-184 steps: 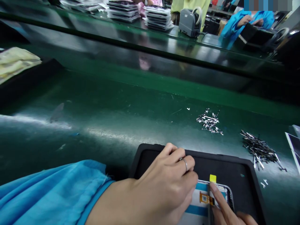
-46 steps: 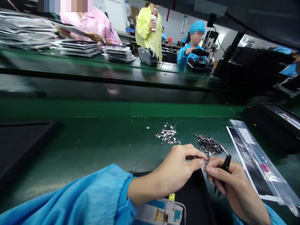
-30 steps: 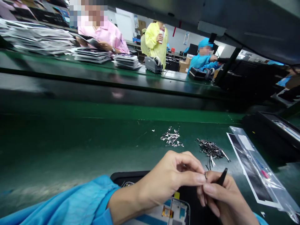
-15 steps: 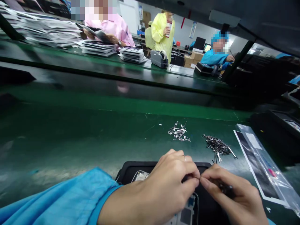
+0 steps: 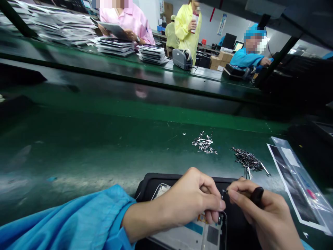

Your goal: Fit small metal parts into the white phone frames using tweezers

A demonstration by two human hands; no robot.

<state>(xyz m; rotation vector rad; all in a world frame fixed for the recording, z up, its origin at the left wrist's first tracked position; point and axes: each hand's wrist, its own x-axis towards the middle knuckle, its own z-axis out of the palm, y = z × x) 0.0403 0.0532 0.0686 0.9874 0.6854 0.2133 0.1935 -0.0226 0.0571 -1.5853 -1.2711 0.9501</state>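
Observation:
My left hand (image 5: 197, 199) is closed in a pinch over a phone frame (image 5: 182, 238), with a tiny dark part (image 5: 223, 196) at its fingertips. My right hand (image 5: 262, 205) is closed too, and a black rounded tool handle (image 5: 257, 196) sticks up between its fingers. Thumb and forefinger of that hand meet close to the tiny part; whether they grip a piece of it I cannot tell. The silvery phone frame lies in a black tray (image 5: 161, 176), partly hidden by my left hand and forearm.
Beyond the tray are a pile of small silvery pieces (image 5: 205, 143) and a pile of dark strips (image 5: 248, 160). At right lie a clear plastic bag (image 5: 303, 177) and a white-edged dark sheet (image 5: 291, 189). Paper stacks (image 5: 116, 47) and a tape dispenser (image 5: 182, 59) stand on the shelf, with people behind.
My fingertips have drawn slightly apart, exposing the tiny dark part between them. The left hand has turned, uncovering more of the phone frame. The black handle now shows more upright. The whole view has shifted slightly.

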